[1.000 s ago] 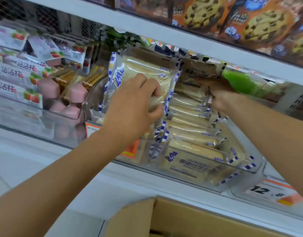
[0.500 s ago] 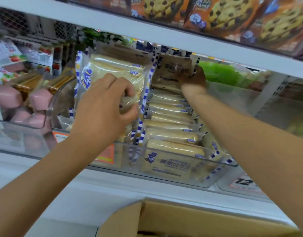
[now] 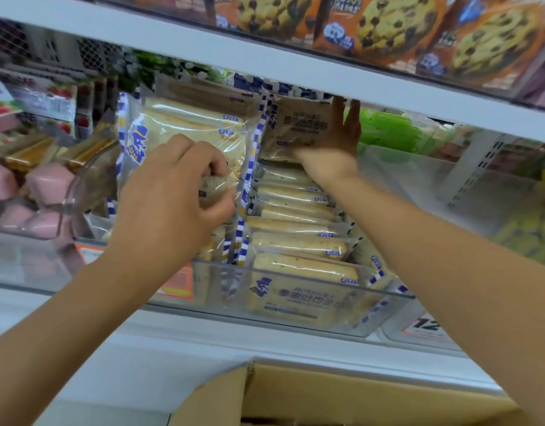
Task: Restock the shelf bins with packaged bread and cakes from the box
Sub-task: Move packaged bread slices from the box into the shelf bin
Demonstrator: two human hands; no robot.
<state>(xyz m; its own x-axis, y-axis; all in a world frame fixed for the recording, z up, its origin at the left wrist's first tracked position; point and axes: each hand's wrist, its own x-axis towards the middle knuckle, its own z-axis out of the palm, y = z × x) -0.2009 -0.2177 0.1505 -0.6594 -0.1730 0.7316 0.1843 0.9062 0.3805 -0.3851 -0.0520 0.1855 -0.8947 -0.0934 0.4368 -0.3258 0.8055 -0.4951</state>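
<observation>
Evidently light, soft and easily squashed, the bread pack (image 3: 185, 127) is pinched low by the left hand (image 3: 169, 198), while the flat, spread right hand (image 3: 332, 139) props the far pack (image 3: 295, 127).

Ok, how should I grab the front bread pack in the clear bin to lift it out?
Pinch the front bread pack by its top edge, from above. It stands on edge behind the front wall of the clear bin, other packs tight behind, so only its top is free.
</observation>
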